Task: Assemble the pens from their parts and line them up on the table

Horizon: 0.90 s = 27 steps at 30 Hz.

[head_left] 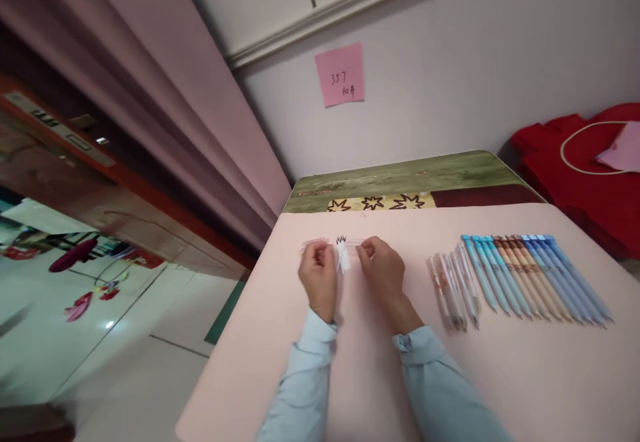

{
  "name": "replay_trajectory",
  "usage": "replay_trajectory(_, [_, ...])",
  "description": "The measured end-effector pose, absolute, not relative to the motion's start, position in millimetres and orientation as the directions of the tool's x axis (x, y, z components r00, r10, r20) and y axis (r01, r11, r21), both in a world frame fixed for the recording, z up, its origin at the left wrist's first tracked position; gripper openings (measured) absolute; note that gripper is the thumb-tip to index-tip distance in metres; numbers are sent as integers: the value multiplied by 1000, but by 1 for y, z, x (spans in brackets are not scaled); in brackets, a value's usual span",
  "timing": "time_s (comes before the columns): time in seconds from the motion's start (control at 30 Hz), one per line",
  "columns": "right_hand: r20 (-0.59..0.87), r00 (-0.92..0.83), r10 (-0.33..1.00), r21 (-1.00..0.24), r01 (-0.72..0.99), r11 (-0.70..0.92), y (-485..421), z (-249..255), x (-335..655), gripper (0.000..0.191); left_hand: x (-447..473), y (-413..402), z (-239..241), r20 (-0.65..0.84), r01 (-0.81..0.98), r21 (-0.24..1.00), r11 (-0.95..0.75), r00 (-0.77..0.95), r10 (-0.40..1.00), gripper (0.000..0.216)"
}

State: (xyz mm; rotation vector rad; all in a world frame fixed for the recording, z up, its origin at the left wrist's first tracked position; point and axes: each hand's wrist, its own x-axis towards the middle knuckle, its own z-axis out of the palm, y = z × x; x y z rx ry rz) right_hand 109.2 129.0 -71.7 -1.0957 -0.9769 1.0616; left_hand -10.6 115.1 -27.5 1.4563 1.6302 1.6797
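My left hand (319,281) is curled over the pink tabletop, its fingers closed near some thin see-through pieces (314,243); what lies in the fingers is hidden. My right hand (384,270) has thumb and forefinger pinched at the end of a thin clear piece (354,247), too faint to name. Between the two hands lies a small bunch of slim white sticks (343,259) with dark pointed tips facing away from me. Right of my right hand lie several pens with clear, patterned barrels (453,289).
Beyond those, blue, brown and violet pens (533,275) lie in a slanted row. The pink table cover (370,389) stops short of a green patterned far edge (400,177). A wall stands behind, a curtain (200,95) at left, red cloth (590,175) at right.
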Motion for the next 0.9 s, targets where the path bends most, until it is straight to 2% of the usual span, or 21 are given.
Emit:
replay_trajectory(0.03, [97, 310, 946, -993, 95, 71, 129, -72, 109, 8, -30, 119, -36, 399, 426, 882, -202, -446, 801, 9])
replay_trajectory(0.1, [196, 381, 903, -872, 490, -17, 129, -71, 109, 7, -57, 123, -54, 396, 501, 857, -121, -490, 776, 9])
replay_trajectory(0.17, [266, 361, 894, -780, 625, -20, 128, -72, 111, 10, -67, 124, -69, 401, 530, 838, -128, -440, 804, 7])
replay_trajectory(0.23, [283, 359, 889, -726, 686, -46, 127, -73, 113, 12, -64, 125, -78, 410, 569, 805, -168, -330, 850, 4])
replay_trajectory(0.33, [235, 339, 911, -654, 749, -110, 126, -75, 116, 12, -58, 128, -80, 415, 647, 734, -205, -190, 890, 6])
replay_trajectory(0.43, [215, 304, 928, -609, 785, -115, 124, -77, 115, 12, -68, 133, -77, 450, 683, 706, -186, -231, 863, 10])
replay_trajectory(0.6, [272, 253, 929, -546, 835, -68, 123, -82, 114, 12, -100, 138, -74, 459, 768, 639, -51, -327, 826, 7])
replay_trajectory(0.77, [281, 219, 934, -508, 860, -49, 122, -84, 114, 10, -87, 134, -69, 437, 794, 594, -128, -184, 880, 6])
replay_trajectory(0.9, [269, 196, 943, -485, 874, -44, 123, -84, 114, 10, -67, 129, -64, 336, 832, 537, -137, -62, 940, 7])
